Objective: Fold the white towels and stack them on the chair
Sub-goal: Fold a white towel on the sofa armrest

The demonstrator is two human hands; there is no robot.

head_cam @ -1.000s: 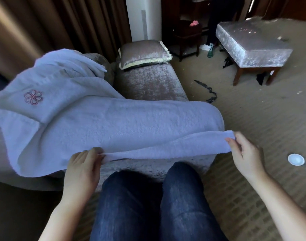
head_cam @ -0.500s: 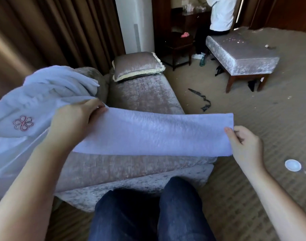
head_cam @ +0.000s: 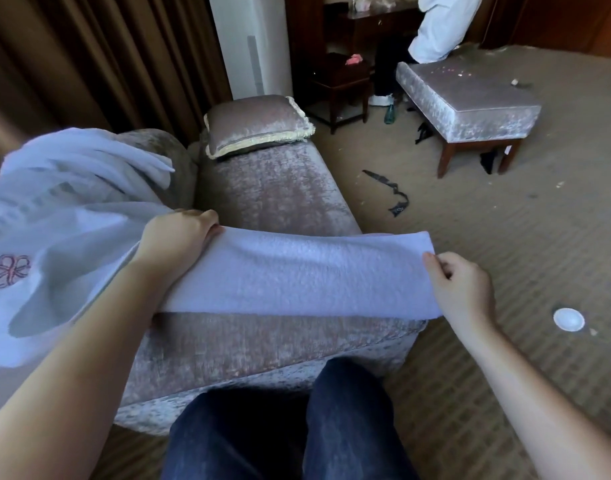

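A white towel (head_cam: pixel 297 275) lies folded into a long band across the seat of the velvet chair (head_cam: pixel 269 192). My left hand (head_cam: pixel 176 237) grips its left end, fingers curled over the far edge. My right hand (head_cam: pixel 460 289) pinches its right end at the chair's right side. More white towels (head_cam: pixel 65 216) are heaped at the left, one with a pink embroidered emblem (head_cam: pixel 8 270).
A velvet cushion (head_cam: pixel 255 124) lies at the chair's far end. A velvet footstool (head_cam: pixel 470 102) stands at the back right, a person seated behind it. A black strap (head_cam: pixel 394 199) and a white disc (head_cam: pixel 568 319) lie on the carpet. My knees are below the chair.
I have lifted the towel's near edge and carried it over to the far side, halving it into a narrow band. My left hand moved up and away; the right barely shifted.
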